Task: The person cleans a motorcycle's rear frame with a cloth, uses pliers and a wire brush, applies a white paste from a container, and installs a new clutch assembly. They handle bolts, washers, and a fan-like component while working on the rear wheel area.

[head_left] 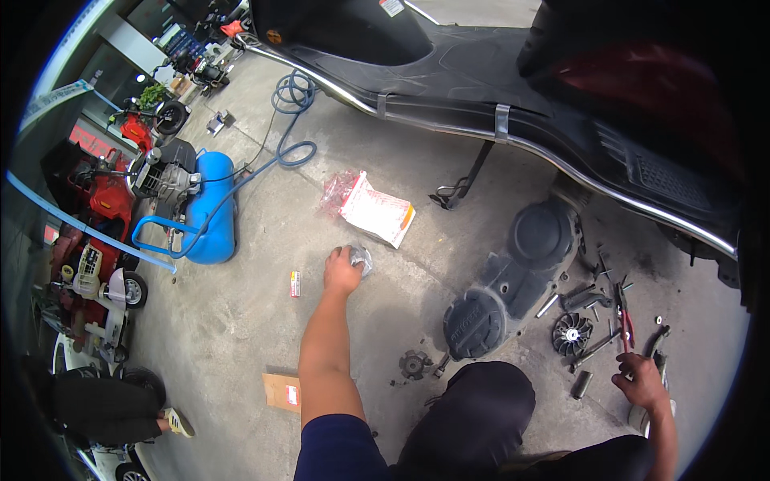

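Observation:
My left hand (343, 271) reaches out over the concrete floor, its fingers closed on a crumpled clear plastic bag (362, 260). What the bag contains, if anything, I cannot make out. At the right, my right hand (643, 381) has its fingers curled at the handle ends of red-handled pliers (626, 321). Around the pliers lie a black finned fan wheel (572, 333), a metal sleeve (582, 385), bolts and other loose metal parts. A white and red box (378, 212) with clear wrapping sits beyond my left hand.
A scooter (449, 64) stands across the top right, its black engine cover (510, 280) reaching toward my knee. Near it lies a small toothed part (415, 365). A brown carton (282, 391) is beside my left arm. Leftward are a blue air compressor (212, 208), its hose, and another person's shoe (179, 422).

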The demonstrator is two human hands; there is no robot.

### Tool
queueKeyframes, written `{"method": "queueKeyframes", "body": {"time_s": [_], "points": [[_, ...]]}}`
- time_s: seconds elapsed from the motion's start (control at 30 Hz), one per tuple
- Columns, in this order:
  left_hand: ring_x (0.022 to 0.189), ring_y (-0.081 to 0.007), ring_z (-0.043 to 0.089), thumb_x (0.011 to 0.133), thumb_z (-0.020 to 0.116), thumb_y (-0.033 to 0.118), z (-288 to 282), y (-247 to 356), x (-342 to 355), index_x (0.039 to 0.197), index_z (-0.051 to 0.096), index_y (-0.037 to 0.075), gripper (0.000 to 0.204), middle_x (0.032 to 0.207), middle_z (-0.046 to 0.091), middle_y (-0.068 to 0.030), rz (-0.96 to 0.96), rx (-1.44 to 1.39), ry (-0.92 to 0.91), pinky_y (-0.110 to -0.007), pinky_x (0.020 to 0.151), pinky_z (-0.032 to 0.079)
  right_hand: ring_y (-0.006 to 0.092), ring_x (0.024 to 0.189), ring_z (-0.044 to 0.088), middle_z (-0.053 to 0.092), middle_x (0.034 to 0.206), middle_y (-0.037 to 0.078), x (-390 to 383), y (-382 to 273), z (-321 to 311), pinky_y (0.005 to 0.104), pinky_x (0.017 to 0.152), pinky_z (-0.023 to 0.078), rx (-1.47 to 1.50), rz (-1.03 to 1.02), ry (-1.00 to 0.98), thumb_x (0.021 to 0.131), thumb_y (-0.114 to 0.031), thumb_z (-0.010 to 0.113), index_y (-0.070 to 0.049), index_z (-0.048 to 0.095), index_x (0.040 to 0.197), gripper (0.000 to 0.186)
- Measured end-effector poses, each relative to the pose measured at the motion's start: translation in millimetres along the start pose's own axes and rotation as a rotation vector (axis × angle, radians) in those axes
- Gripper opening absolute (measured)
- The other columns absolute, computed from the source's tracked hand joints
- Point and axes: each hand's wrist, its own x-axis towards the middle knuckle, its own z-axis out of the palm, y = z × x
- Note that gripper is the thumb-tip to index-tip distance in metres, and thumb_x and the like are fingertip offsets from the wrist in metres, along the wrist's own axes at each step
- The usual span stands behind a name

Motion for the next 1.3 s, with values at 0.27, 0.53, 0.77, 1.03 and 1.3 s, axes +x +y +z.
{"method": "queueKeyframes", "body": {"time_s": [0.27, 0.53, 0.77, 1.03, 1.3], "points": [[0.144, -0.0504, 0.034, 0.073, 0.088, 0.034, 23.9, 12.0, 11.3, 0.156, 0.041, 0.025, 0.095, 0.166, 0.024, -0.0155, -0.171, -0.028, -0.110, -0.055, 0.114, 0.045, 0.0343, 0.087, 0.074, 0.074, 0.095, 0.020, 29.3, -30.2, -11.9, 0.0427, 0.080, 0.060, -0.107, -0.087, -0.116, 0.078, -0.015, 0.081, 0.002, 0.070, 0.113, 0.040], [0.132, -0.0377, 0.052, 0.073, 0.076, 0.016, -1.7, -12.3, -37.7, 0.151, 0.043, 0.015, 0.085, 0.150, 0.046, -0.0124, -0.383, -1.032, 0.154, -0.051, 0.104, 0.050, 0.0370, 0.088, 0.072, 0.074, 0.096, 0.018, 72.7, -68.2, -14.2, 0.0445, 0.080, 0.058, -0.174, -0.381, -0.134, 0.080, -0.016, 0.080, -0.001, 0.071, 0.115, 0.040], [0.129, -0.0326, 0.055, 0.075, 0.065, 0.023, -87.8, 20.7, -120.5, 0.154, 0.040, 0.011, 0.083, 0.140, 0.054, -0.0125, 0.019, -1.811, -0.085, -0.050, 0.109, 0.048, 0.0386, 0.090, 0.072, 0.073, 0.099, 0.019, 86.0, -89.5, -11.5, 0.0454, 0.081, 0.058, -0.074, -0.532, -0.067, 0.084, -0.016, 0.077, 0.000, 0.069, 0.118, 0.038], [0.143, -0.0330, 0.046, 0.094, 0.060, 0.059, -85.1, 76.4, -183.2, 0.158, 0.038, 0.014, 0.081, 0.157, 0.045, -0.0141, 0.054, -1.986, -0.292, -0.054, 0.118, 0.039, 0.0317, 0.084, 0.073, 0.072, 0.094, 0.017, 49.0, -85.6, 9.2, 0.0411, 0.077, 0.060, 0.198, -0.439, -0.136, 0.089, -0.014, 0.077, 0.000, 0.066, 0.121, 0.037], [0.145, -0.0403, 0.044, 0.098, 0.053, 0.058, -94.3, 246.7, -201.7, 0.162, 0.028, 0.009, 0.084, 0.159, 0.039, -0.0252, 0.392, -1.738, -0.903, -0.053, 0.120, 0.037, 0.0232, 0.104, 0.066, 0.061, 0.125, 0.017, 55.9, -135.5, -7.2, 0.0355, 0.083, 0.060, 0.527, -0.421, 0.182, 0.087, -0.029, 0.085, -0.001, 0.051, 0.145, 0.073]]}}
